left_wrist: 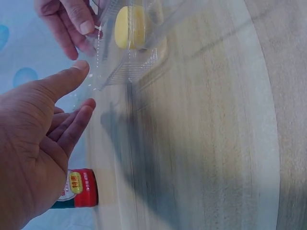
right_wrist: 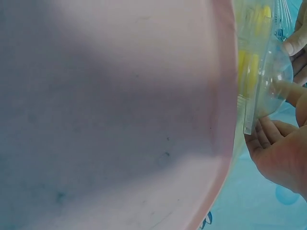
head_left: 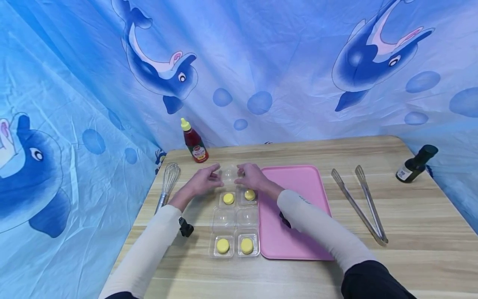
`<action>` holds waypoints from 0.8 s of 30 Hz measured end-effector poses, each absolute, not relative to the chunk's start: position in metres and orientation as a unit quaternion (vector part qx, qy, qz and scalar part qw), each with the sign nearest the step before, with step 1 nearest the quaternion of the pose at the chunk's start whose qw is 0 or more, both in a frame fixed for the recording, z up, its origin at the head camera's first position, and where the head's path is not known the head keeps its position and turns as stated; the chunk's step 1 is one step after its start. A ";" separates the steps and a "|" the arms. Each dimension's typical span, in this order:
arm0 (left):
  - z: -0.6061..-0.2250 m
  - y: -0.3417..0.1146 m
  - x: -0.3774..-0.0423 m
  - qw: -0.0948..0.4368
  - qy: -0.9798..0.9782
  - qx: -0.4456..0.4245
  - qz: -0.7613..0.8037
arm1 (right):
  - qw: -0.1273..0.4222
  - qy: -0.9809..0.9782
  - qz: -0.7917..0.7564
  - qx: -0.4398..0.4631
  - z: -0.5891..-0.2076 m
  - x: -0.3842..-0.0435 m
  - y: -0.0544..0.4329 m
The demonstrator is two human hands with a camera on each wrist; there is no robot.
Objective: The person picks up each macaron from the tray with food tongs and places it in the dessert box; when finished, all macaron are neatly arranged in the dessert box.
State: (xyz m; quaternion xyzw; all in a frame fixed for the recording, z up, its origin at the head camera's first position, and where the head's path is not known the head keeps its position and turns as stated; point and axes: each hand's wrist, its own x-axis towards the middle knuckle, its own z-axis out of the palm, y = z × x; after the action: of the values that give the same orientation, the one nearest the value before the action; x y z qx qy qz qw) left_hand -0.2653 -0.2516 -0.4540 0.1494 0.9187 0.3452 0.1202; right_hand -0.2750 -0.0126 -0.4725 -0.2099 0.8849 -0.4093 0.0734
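Note:
Clear plastic boxes with domed lids stand in rows, several holding a yellow macaron. At the far end, a raised clear lid lies between my two hands. My right hand pinches this lid, thumb against the dome and fingers at its lower edge. Across from it, my left hand has its thumb and fingers spread apart, fingertips right by the lid's edge. Another macaron shows through the plastic in the left wrist view. Two nearer lids lie folded back.
A pink tray adjoins the boxes on the right, under my right forearm. Metal tongs and a dark bottle are farther right. A whisk lies left; a red sauce bottle stands at the back by the blue curtain.

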 end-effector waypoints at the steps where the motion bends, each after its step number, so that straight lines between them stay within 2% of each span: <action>1: -0.453 -0.251 -0.265 0.113 0.919 0.152 0.345 | 0.069 0.881 -0.420 -0.208 -0.472 -0.275 -0.012; 16: -0.445 -0.248 -0.260 -0.037 0.928 0.223 0.296 | 0.052 0.740 -0.658 -0.133 -0.456 -0.276 -0.006; 24: -0.438 -0.243 -0.253 -0.070 0.918 0.251 0.298 | 0.051 0.730 -0.675 -0.093 -0.449 -0.270 -0.003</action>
State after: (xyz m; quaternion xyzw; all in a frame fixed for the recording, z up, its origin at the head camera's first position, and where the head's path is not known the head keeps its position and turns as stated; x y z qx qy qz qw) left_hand -0.2527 -0.2432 -0.4378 0.2512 0.9182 0.2983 -0.0697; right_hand -0.2702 -0.0028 -0.4489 -0.0932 0.7297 -0.6754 0.0511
